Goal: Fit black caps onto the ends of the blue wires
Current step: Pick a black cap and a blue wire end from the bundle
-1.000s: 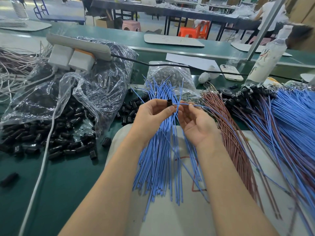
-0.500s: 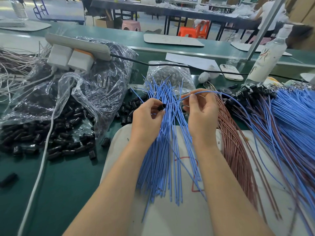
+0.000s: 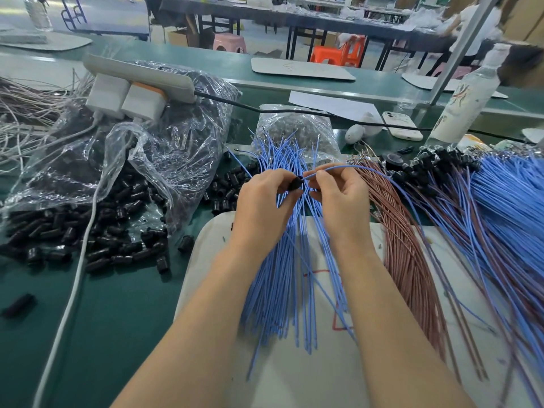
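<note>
The black cap (image 3: 295,183) is pinched in the fingertips of the left hand (image 3: 262,203). The right hand (image 3: 338,198) pinches one blue wire (image 3: 369,169), with the wire's end at the cap mouth. Beneath both grips lies the blue wire bundle (image 3: 282,275); loose caps (image 3: 88,231) lie left of them.

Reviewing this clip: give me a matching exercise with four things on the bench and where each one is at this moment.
Things:
1. black cap
2. blue wire
3. power strip
4. phone

Places:
A. resting on top of the clear plastic bag
B. pinched by the right hand
C. lying back up beside the white bottle
D. pinched by the left hand

Pairs: 1-D; 2-B; 3-A; 4-C
</note>
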The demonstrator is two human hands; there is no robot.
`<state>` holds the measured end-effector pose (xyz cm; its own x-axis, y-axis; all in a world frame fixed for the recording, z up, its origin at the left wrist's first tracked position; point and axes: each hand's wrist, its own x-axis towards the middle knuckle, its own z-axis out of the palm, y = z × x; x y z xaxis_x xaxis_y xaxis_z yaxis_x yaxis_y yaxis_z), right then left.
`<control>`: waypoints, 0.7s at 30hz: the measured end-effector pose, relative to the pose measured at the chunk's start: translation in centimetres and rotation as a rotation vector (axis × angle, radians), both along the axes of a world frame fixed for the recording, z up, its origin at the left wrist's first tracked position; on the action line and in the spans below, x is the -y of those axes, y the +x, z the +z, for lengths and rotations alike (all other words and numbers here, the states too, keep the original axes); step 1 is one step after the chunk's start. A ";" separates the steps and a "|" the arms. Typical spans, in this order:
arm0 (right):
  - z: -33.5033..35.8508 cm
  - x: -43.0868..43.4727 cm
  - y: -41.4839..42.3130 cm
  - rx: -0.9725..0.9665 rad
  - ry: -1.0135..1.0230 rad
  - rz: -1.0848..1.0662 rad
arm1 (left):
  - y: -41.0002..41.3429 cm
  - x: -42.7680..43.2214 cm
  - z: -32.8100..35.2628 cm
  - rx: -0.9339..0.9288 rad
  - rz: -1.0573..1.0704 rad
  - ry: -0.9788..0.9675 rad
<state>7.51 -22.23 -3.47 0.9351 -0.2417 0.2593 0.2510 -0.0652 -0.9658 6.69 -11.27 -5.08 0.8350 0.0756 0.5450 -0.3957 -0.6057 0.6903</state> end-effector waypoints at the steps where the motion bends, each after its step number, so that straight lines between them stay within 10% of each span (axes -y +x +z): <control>1: 0.1 0.1 0.0 -0.018 0.031 0.002 | -0.1 0.0 0.2 0.015 -0.004 -0.003; 17: 0.6 -0.3 -0.6 -0.137 0.121 0.380 | -0.8 1.1 0.8 0.148 0.021 0.189; 21: 1.2 -0.9 -1.4 -0.108 0.007 0.419 | -0.8 0.5 1.9 -0.053 -0.078 -0.437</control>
